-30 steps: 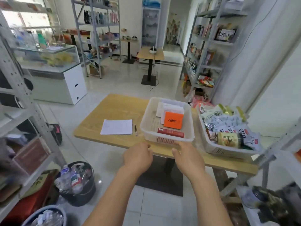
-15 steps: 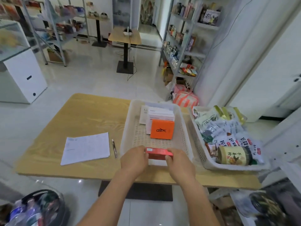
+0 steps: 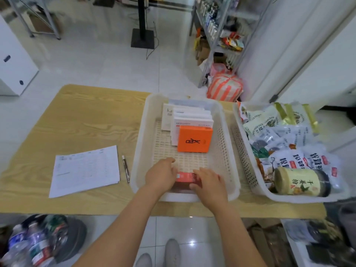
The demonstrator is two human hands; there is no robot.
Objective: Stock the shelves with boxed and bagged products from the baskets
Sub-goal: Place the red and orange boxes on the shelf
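A white plastic basket [image 3: 141, 132] sits on the wooden table [image 3: 81, 120]. It holds an orange box [image 3: 194, 139], white boxes [image 3: 192, 120] stacked behind it and a long red box [image 3: 185, 180] at the near end. My left hand [image 3: 160, 175] grips the red box's left end inside the basket. At the box's right end my right hand [image 3: 210, 183] curls over it. A second white basket [image 3: 248, 164] to the right is piled with bagged snacks [image 3: 283, 132] and a yellow jar [image 3: 298, 182].
A printed sheet [image 3: 84, 170] and a pen [image 3: 125, 168] lie left of the basket. A metal shelf rack [image 3: 217, 29] with goods stands beyond the table, a striped bag [image 3: 225, 87] at its foot. A bin of bottles [image 3: 38, 241] sits at lower left.
The view has come closer and tilted down over the table. Both hands went from the basket's near rim into the basket and took hold of the red box.
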